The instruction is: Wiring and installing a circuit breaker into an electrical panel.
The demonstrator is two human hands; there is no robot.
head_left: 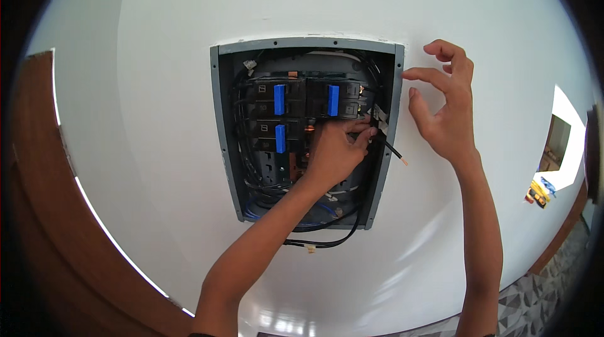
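A grey electrical panel box (382,181), without a cover, is set into the white wall. Inside it, black circuit breakers (264,109) with blue handles stand in two columns. My left hand (335,151) reaches into the box below the right-hand breaker (316,99), its thumb and fingers closed on a black wire (389,145). The wire's bare copper end sticks out over the box's right side. My right hand (448,107) is raised just right of the box, fingers curved and apart, holding nothing; one fingertip is close to the box edge.
Several black wires (327,244) loop along the box's sides and hang over its lower edge. A brown wooden door (39,167) is at the far left. To the far right, a yellow and blue item (540,191) appears by an opening, above a patterned floor (535,299).
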